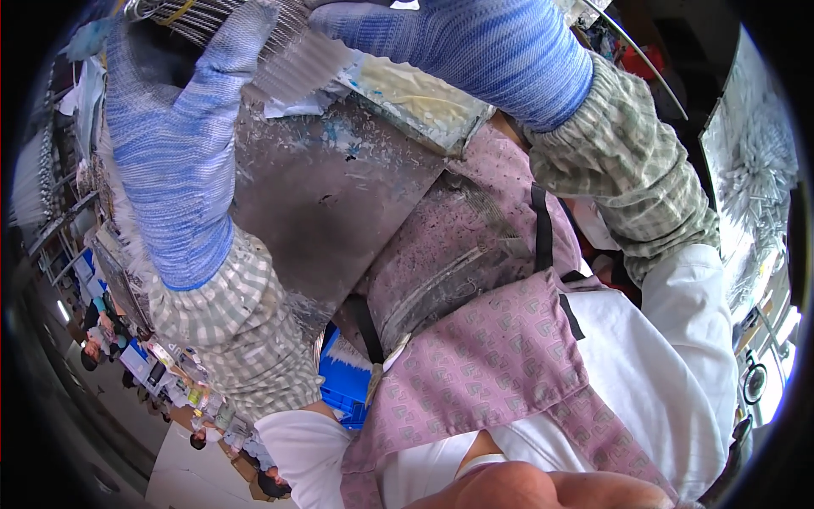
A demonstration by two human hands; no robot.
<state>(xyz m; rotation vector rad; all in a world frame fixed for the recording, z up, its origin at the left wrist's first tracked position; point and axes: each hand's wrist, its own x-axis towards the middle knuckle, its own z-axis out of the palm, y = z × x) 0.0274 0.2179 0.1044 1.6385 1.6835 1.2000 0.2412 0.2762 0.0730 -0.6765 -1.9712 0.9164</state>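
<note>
Both my hands wear blue-and-white knitted gloves, with checked sleeve covers above the wrists. A bundle of thin metal rods or tubes [292,64] lies between them at the top edge, its far end cut off by the picture. My left hand [182,110] has its thumb laid across the rods; its palm is in dark shadow and its fingertips are hidden. From the right, my right hand [462,55] reaches in with its thumb against the bundle; the picture cuts off its other fingers. A yellow band [175,13] shows near the bundle's left end.
Below my hands is a dark, scuffed board [331,187] scattered with pale shavings. A worn tray-like piece [424,106] with a yellowish face lies beyond it. A blue crate [345,382] stands below left. Clear thin strands or rods [755,170] are heaped at right. Several people sit far left.
</note>
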